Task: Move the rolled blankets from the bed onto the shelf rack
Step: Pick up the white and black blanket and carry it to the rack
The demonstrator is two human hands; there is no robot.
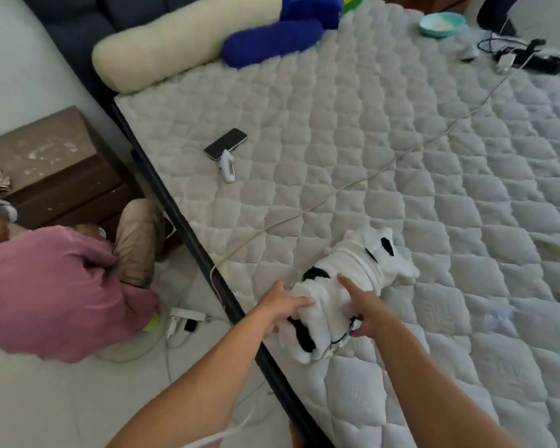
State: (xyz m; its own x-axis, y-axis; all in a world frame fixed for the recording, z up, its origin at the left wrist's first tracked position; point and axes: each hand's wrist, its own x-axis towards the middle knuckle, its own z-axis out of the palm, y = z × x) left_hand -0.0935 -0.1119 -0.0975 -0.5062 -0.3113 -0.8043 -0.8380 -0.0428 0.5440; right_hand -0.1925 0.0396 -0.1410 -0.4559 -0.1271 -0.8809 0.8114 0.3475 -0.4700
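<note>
Gripping rolled blanket (337, 295) on quilted mattress (401, 156), left hand (283, 307) clutching, right hand (366, 308) spread

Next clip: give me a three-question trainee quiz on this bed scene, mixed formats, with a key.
1. True or false: both hands touch the white blanket with black patches.
2. What lies beside the phone on the mattress? A) a white handle-shaped gadget B) a red mug C) a book
3. Fill in: the blanket roll lies near the bed's ____ edge, from the wearer's view.

Key
1. True: the left hand grips the near end; the right hand rests on it, fingers spread.
2. A, the white gadget.
3. Left.
</note>
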